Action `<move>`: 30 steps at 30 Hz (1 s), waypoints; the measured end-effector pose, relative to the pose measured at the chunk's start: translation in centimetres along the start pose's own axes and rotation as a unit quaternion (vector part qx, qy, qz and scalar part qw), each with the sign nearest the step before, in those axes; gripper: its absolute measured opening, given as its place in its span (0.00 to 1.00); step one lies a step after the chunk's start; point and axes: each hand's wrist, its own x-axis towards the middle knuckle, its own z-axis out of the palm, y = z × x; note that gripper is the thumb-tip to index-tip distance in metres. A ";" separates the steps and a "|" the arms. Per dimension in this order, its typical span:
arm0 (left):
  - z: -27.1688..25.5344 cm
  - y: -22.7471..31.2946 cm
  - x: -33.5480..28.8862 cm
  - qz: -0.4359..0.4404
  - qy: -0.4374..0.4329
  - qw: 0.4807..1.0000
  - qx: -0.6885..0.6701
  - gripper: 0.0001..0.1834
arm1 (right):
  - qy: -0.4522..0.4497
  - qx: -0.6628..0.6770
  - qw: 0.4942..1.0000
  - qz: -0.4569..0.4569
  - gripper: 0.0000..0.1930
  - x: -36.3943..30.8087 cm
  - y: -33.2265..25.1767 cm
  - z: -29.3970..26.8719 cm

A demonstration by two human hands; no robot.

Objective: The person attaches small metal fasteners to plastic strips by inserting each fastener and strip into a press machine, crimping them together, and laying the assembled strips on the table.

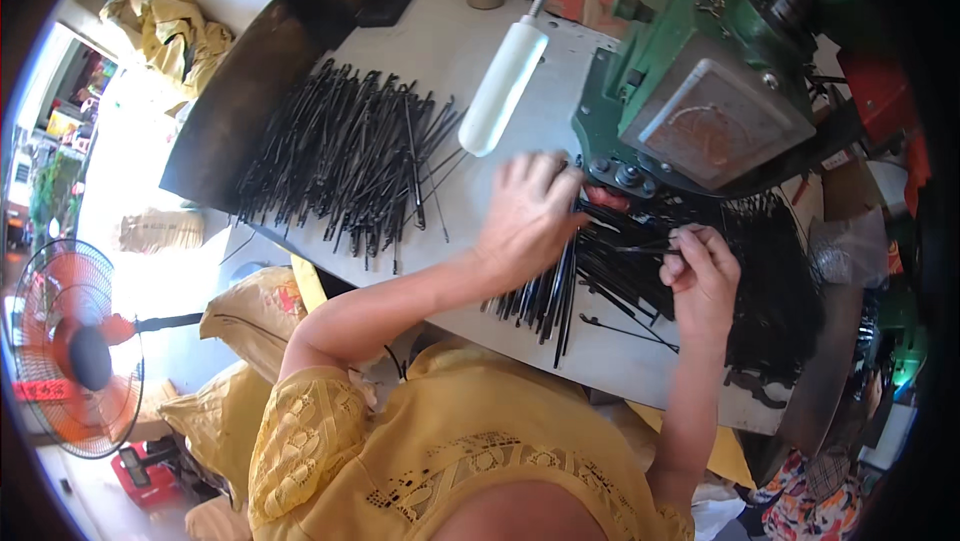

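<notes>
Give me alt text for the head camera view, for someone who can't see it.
A bare right hand pinches what looks like a thin black rod over a pale table, the left hand close beside a green machine. Piles of similar rods lie to either side; an orange fan is at far left.

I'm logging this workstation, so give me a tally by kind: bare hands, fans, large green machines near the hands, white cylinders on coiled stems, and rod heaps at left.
Bare hands: 2 (left hand, right hand)
Fan: 1
Large green machine: 1
White cylinder: 1
Left heap of black rods: 1
Total: 6
</notes>
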 end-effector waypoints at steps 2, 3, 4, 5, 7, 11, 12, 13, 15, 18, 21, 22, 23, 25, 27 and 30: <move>-1.0 -3.6 -1.4 -0.070 0.004 0.979 0.193 0.32 | 0.025 -0.009 0.999 -0.018 0.04 0.3 -0.5 -1.5; -1.3 -5.9 -2.6 -0.122 -0.014 0.963 0.242 0.35 | 0.027 -0.010 0.999 -0.015 0.04 0.4 -0.8 -2.1; -1.7 -8.2 -3.7 -0.172 -0.033 0.942 0.287 0.37 | 0.031 -0.013 0.999 -0.013 0.04 0.6 -1.0 -2.6; -2.6 -10.1 -4.8 -0.197 -0.026 0.928 0.315 0.38 | 0.036 -0.030 0.999 -0.014 0.04 0.7 -1.2 -3.0; -5.2 -13.8 -6.8 -0.248 -0.034 0.893 0.373 0.40 | 0.048 -0.060 0.997 -0.019 0.03 0.7 -1.5 -3.3; -10.6 -20.6 -9.3 -0.336 -0.054 0.837 0.429 0.40 | 0.054 -0.145 0.987 -0.046 0.03 0.4 -2.4 -3.5; -11.2 -21.7 -9.5 -0.320 -0.043 0.816 0.480 0.40 | 0.054 -0.145 0.987 -0.047 0.03 0.4 -2.6 -3.5; -11.3 -22.5 -9.8 -0.302 -0.032 0.793 0.529 0.40 | 0.067 -0.213 0.972 -0.069 0.03 0.2 -2.8 -3.6; -10.4 -21.9 -9.2 -0.321 -0.036 0.802 0.502 0.40 | 0.090 -0.349 0.929 -0.088 0.03 -0.4 -3.6 -3.6; -9.1 -20.9 -8.7 -0.340 -0.042 0.811 0.474 0.41 | 0.107 -0.489 0.851 -0.160 0.03 -0.7 -3.4 -4.5; -9.5 -19.7 -8.4 -0.380 -0.061 0.793 0.472 0.43 | 0.073 -0.488 0.863 -0.113 0.04 -0.7 -2.8 -3.5; -9.4 -18.9 -8.0 -0.400 -0.072 0.786 0.466 0.43 | 0.059 -0.478 0.869 -0.114 0.04 -0.3 -2.1 -4.0; -8.7 -17.9 -7.6 -0.390 -0.081 0.795 0.459 0.43 | 0.046 -0.459 0.881 -0.108 0.04 0.1 -1.6 -4.3; -7.7 -16.2 -6.6 -0.313 0.011 0.822 0.476 0.38 | 0.045 -0.454 0.881 -0.126 0.05 0.2 -1.1 -4.5; -6.0 -13.3 -4.6 -0.220 0.035 0.894 0.389 0.33 | 0.049 -0.460 0.878 -0.126 0.05 0.3 -0.5 -4.7; -2.6 -7.9 -2.4 -0.079 0.023 0.991 0.108 0.19 | 0.038 -0.442 0.887 -0.128 0.05 0.4 0.1 -5.2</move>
